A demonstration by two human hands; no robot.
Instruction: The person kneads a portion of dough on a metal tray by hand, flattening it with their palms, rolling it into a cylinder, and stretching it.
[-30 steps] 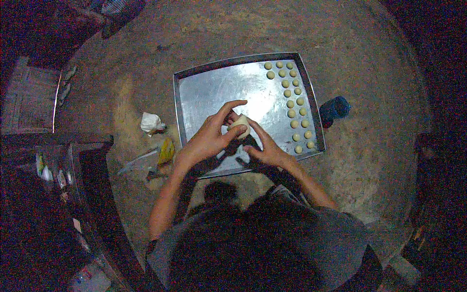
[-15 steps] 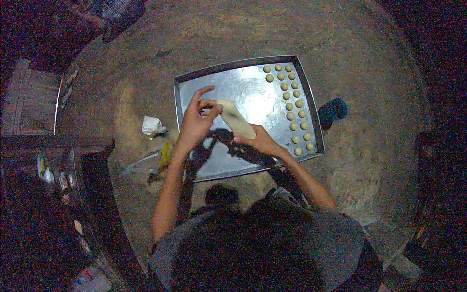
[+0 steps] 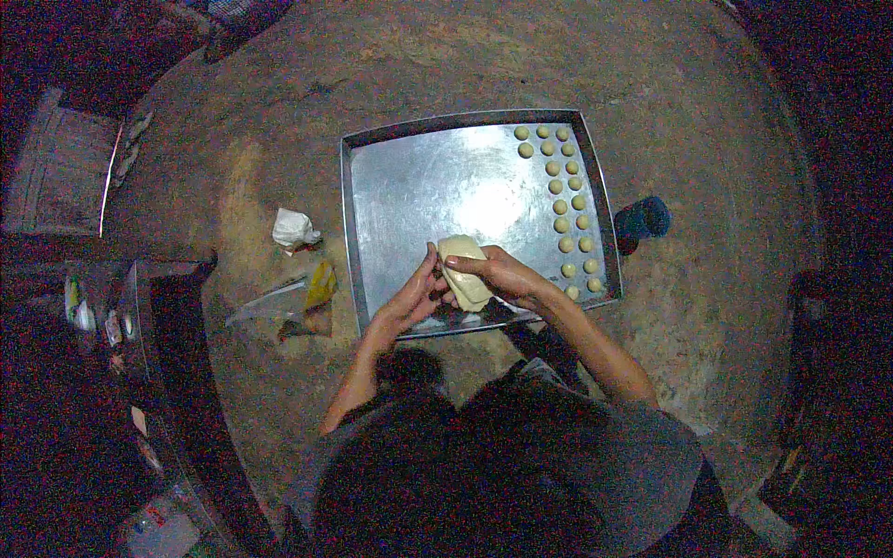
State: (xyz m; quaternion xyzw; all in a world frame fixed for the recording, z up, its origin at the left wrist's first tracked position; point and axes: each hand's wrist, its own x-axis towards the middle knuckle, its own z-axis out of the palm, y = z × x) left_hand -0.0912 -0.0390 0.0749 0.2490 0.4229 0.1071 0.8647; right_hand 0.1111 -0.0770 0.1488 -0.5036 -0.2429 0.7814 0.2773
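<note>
A thick, pale yellow lump of dough [image 3: 468,284] is held over the near part of a shallow metal baking tray [image 3: 409,177]. My right hand [image 3: 514,279] grips it from the right, thumb lying across its top. At its left edge, my left hand [image 3: 416,296] has curled fingers against the dough, partly tucked under it; their tips are hidden. Small round dough balls [image 3: 560,205] stand in uneven columns along the tray's right side.
The tray rests on a bare, worn floor [image 3: 279,121]. Right of it stands a dark blue cup-like container [image 3: 644,219]. To the left lie a crumpled white bag [image 3: 294,230] and a yellow-and-clear plastic wrapper [image 3: 321,285]. Dark furniture [image 3: 172,344] edges the lower left.
The dough was a flat, stretched strip and is now a thicker, folded-looking lump, lower over the tray. My left hand has come down from its upper end to its left side.
</note>
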